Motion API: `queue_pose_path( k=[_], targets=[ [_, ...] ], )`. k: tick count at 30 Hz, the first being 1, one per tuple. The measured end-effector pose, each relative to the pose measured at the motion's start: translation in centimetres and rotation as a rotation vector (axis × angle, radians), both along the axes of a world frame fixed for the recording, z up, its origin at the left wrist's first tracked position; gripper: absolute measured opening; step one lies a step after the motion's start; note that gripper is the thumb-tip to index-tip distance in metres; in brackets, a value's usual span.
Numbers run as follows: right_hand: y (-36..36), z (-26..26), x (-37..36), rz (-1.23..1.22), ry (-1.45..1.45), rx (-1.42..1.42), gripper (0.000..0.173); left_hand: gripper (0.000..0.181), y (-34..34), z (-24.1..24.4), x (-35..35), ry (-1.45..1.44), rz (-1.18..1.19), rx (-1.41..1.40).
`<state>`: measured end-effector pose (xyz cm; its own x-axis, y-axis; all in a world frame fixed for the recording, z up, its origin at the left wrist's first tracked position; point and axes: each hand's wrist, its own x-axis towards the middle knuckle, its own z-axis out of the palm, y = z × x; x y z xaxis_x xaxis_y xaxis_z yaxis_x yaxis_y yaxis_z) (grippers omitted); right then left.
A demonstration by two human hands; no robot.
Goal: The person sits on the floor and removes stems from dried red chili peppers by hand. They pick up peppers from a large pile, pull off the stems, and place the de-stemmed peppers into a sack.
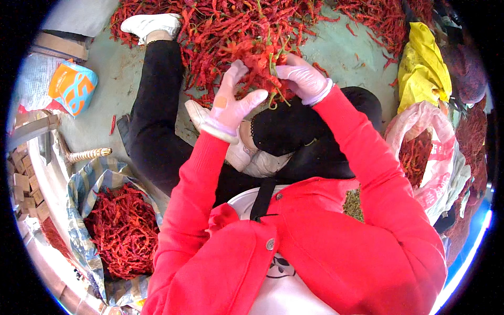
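A large heap of dried red chili peppers (220,35) lies on the floor before me, beyond my folded legs. My left hand (236,98), in a thin pale glove, is spread at the heap's near edge, thumb and fingers apart, with nothing clearly gripped. To its right, my gloved right hand (301,76) has its fingers bent around some red chili peppers with green stems (272,65); these hang between the two hands. Some fingertips of the right hand are hidden behind the peppers.
A checked woven bag (92,252) of red chilies stands at my left, near an orange and blue packet (73,88). On the right are a yellow plastic bag (423,67) and a pink and white plastic bag (437,173) holding chilies. My white shoe (151,25) touches the heap.
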<state>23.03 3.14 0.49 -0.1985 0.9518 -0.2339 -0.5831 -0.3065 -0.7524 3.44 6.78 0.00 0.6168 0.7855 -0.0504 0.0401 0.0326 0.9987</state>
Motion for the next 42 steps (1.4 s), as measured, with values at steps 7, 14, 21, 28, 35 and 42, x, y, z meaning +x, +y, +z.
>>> queue_pose_path(
  k=[7, 14, 21, 28, 35, 42],
  targets=[
    [-0.3, -3.5, -3.4, -0.099, -0.434, 0.199, 0.053, 0.065, 0.9, -0.8, 1.9, -0.296, -0.070, -0.647],
    [-2.0, -3.4, -3.3, -0.114, -1.203, 0.234, 0.057, 0.059, 0.6, -1.8, 0.9, -0.235, 0.084, -0.662],
    [-1.8, -3.7, -0.4, -0.009, -1.363, 0.271, 0.032, 0.057, 0.5, -3.3, 0.2, -0.169, 0.189, -0.568],
    [-1.0, -3.0, -3.5, -0.182, -0.649, 0.042, 0.026, 0.051, -0.8, -3.8, 1.1, -0.077, 0.046, -0.201],
    [-1.0, -1.4, -4.3, -0.190, -0.502, -0.047, 0.017, 0.042, 0.6, -3.6, -0.2, -0.562, 0.313, -0.726],
    [-1.6, -1.1, -2.5, -0.257, -0.611, -0.150, 0.019, 0.056, 1.6, -3.1, -2.4, -0.030, 0.029, -0.543]
  ],
)
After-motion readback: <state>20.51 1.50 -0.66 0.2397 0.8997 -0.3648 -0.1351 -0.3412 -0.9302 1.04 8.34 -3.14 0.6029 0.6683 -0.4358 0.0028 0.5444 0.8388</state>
